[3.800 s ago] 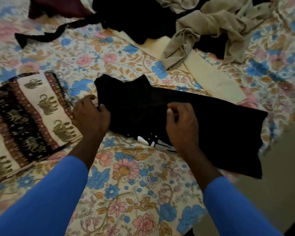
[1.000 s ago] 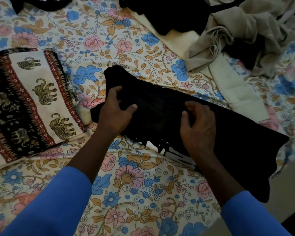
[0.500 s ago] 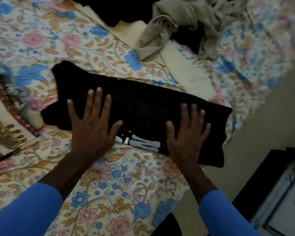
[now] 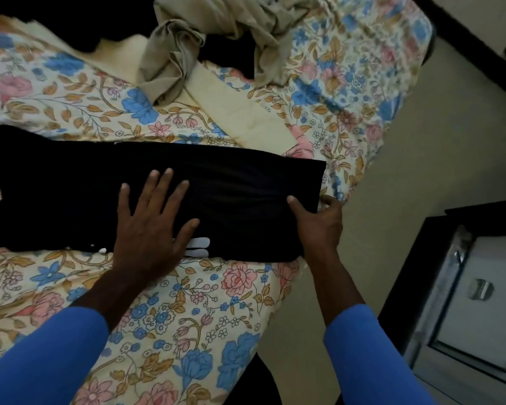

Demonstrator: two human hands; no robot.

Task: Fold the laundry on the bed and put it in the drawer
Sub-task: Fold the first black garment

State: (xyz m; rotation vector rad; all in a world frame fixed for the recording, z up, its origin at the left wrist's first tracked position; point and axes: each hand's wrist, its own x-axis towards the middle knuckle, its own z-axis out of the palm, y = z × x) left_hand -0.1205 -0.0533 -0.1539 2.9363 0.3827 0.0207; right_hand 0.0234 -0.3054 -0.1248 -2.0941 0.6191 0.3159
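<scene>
Fold in hand: a black shirt is being folded on the bed.
The shirt is laid out as a long strip near the bed's front edge, with one end at the right edge. It is pressed flat by the left hand, with fingers spread wide. Its right end is pinched by the right hand, thumb on top. Next, that end should likely be lifted and laid over toward the left. More clothes are heaped by the far edge.
</scene>
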